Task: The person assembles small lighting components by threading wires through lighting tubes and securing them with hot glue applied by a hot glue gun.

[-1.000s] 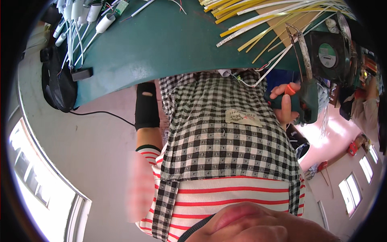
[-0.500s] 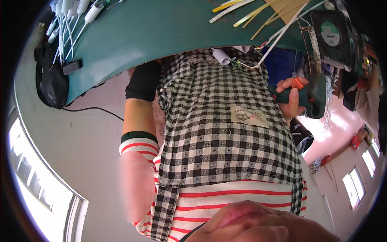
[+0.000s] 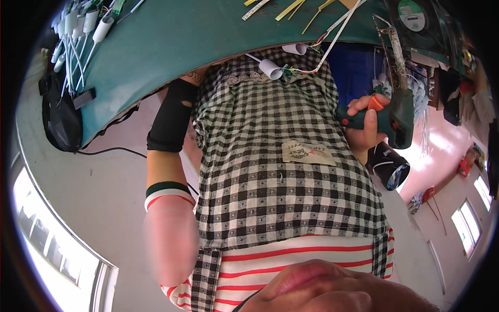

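Note:
My right hand (image 3: 364,130) is closed round the grip of a dark green, pistol-shaped tool (image 3: 401,122) with a red button and an orange part by the fingers. A rusty metal piece (image 3: 397,57) rises above the tool. My left forearm, in a black sleeve (image 3: 170,122), reaches up to the table edge. Only a patch of skin (image 3: 196,76) shows there; the fingers of my left hand are hidden. Between my arms, a white plastic tube (image 3: 270,69) with a small green board and thin wires hangs at the table edge, in front of my checked apron (image 3: 275,192).
The green table (image 3: 208,36) carries a bundle of white tubes with cables (image 3: 78,28) at far left and yellow and white strips (image 3: 288,10) at the back. A black device (image 3: 62,117) stands beside its left corner. A black reel (image 3: 413,15) is at far right.
The whole view has shifted slightly, so the table, strips and tubes sit higher and further left. My right hand keeps its hold on the green tool. My left forearm stays at the table edge.

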`<state>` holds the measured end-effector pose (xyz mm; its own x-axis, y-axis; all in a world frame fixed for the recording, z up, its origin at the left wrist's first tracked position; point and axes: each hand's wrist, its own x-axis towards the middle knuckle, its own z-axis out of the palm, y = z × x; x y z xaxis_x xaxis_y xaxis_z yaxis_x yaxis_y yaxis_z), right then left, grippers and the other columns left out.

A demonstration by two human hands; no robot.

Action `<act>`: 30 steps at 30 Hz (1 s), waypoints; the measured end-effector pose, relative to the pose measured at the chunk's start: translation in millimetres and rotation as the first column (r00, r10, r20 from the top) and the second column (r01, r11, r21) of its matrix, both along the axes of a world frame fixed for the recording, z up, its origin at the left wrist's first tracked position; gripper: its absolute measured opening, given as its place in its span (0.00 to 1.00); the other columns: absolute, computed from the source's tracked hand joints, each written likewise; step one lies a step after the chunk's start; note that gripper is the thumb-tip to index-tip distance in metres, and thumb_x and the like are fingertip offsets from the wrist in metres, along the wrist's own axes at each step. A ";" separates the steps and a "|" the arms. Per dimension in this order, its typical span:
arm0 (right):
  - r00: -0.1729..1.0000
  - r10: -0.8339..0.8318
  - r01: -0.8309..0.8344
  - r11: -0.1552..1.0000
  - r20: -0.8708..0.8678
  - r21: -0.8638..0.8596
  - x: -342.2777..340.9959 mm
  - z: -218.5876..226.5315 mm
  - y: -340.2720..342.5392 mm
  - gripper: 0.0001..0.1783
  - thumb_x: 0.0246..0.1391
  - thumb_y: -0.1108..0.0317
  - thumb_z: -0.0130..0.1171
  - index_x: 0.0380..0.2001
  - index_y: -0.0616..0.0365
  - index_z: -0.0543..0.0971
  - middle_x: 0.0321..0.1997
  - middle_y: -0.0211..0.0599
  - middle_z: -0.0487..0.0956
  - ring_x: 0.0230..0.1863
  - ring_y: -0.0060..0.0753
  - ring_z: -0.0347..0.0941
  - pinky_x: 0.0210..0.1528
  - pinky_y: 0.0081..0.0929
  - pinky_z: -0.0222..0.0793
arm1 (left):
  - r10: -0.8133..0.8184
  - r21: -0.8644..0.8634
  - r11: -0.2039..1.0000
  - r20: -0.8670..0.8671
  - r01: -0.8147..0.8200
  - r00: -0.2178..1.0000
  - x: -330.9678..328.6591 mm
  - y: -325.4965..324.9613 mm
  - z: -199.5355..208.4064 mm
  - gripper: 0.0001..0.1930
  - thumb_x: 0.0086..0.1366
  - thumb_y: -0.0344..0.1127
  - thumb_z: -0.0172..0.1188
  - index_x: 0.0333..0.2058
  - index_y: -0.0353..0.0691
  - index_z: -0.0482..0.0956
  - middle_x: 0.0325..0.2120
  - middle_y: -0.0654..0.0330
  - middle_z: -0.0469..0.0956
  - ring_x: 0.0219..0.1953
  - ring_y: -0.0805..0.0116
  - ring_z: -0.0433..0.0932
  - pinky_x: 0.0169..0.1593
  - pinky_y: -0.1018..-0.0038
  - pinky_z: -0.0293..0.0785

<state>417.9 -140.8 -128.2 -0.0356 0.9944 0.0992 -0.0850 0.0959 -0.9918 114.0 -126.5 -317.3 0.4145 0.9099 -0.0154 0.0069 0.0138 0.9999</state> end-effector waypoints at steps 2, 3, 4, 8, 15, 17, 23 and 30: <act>1.000 0.006 -0.006 1.000 -0.005 -0.003 -1.4 -0.3 0.0 0.19 0.50 0.71 0.50 0.47 0.62 0.65 0.24 0.46 0.73 0.23 0.32 0.69 0.30 0.27 0.67 | -0.011 0.020 1.000 0.016 0.010 1.000 3.0 2.4 -1.6 0.12 0.64 0.35 0.54 0.43 0.36 0.75 0.40 0.59 0.76 0.41 0.68 0.75 0.47 0.75 0.73; 1.000 0.014 -0.014 1.000 -0.014 -0.011 -1.5 -0.8 0.4 0.20 0.50 0.70 0.50 0.47 0.62 0.65 0.24 0.46 0.73 0.23 0.32 0.69 0.30 0.26 0.66 | -0.013 0.029 1.000 0.023 0.013 1.000 4.3 3.0 -2.6 0.12 0.64 0.35 0.54 0.43 0.37 0.75 0.40 0.59 0.76 0.41 0.68 0.75 0.47 0.75 0.73; 1.000 0.018 -0.018 1.000 -0.010 -0.011 -0.6 -1.5 0.5 0.20 0.50 0.70 0.50 0.47 0.62 0.65 0.24 0.46 0.73 0.23 0.32 0.69 0.30 0.26 0.66 | -0.016 0.036 0.999 0.031 0.015 0.999 5.6 3.5 -3.9 0.12 0.64 0.35 0.54 0.43 0.37 0.75 0.40 0.59 0.76 0.41 0.68 0.75 0.47 0.75 0.73; 1.000 0.023 -0.023 1.000 -0.010 -0.016 -3.0 6.5 -2.8 0.20 0.50 0.70 0.50 0.48 0.62 0.64 0.24 0.46 0.73 0.24 0.32 0.69 0.30 0.26 0.66 | 0.019 -0.126 0.992 0.187 0.005 0.982 5.2 6.5 -45.8 0.10 0.65 0.32 0.52 0.42 0.36 0.75 0.38 0.59 0.76 0.40 0.69 0.76 0.46 0.76 0.73; 0.998 0.018 -0.020 0.999 -0.064 -0.031 -0.5 -0.7 -6.1 0.20 0.51 0.71 0.49 0.48 0.63 0.63 0.25 0.47 0.73 0.24 0.32 0.68 0.30 0.26 0.66 | 0.033 -0.183 0.983 0.054 -0.022 0.998 -3.6 -1.7 -50.3 0.04 0.62 0.29 0.56 0.36 0.39 0.77 0.33 0.62 0.78 0.36 0.70 0.76 0.42 0.75 0.74; 0.999 0.025 -0.026 0.999 -0.047 -0.031 -1.5 2.0 -5.5 0.20 0.50 0.71 0.48 0.48 0.63 0.63 0.24 0.47 0.73 0.24 0.32 0.68 0.30 0.26 0.66 | 0.044 -0.134 0.990 0.051 -0.037 0.998 0.3 3.1 -42.5 0.05 0.61 0.30 0.58 0.37 0.39 0.77 0.34 0.62 0.78 0.36 0.70 0.76 0.41 0.74 0.74; 0.997 0.054 -0.054 0.999 -0.049 -0.003 -4.2 4.2 -6.7 0.21 0.50 0.72 0.49 0.48 0.65 0.63 0.24 0.47 0.73 0.23 0.32 0.68 0.30 0.27 0.67 | 0.142 -0.299 0.954 0.354 -0.032 0.925 1.1 -6.7 -65.1 0.08 0.61 0.31 0.59 0.39 0.39 0.78 0.36 0.59 0.79 0.37 0.68 0.77 0.42 0.72 0.74; 0.999 -0.006 0.007 1.000 -0.047 0.011 0.0 2.7 -9.7 0.20 0.49 0.73 0.49 0.48 0.65 0.64 0.24 0.47 0.73 0.23 0.32 0.69 0.31 0.29 0.68 | 0.454 0.294 0.886 -0.397 -0.358 0.797 -49.3 -45.3 -46.9 0.08 0.61 0.30 0.58 0.40 0.39 0.78 0.36 0.59 0.80 0.37 0.68 0.77 0.42 0.73 0.74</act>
<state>418.0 -150.5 -125.5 -0.0241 0.9934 0.1122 -0.1313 0.1081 -0.9854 64.7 -171.8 -364.2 -0.0031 0.9960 0.0892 0.4859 -0.0765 0.8707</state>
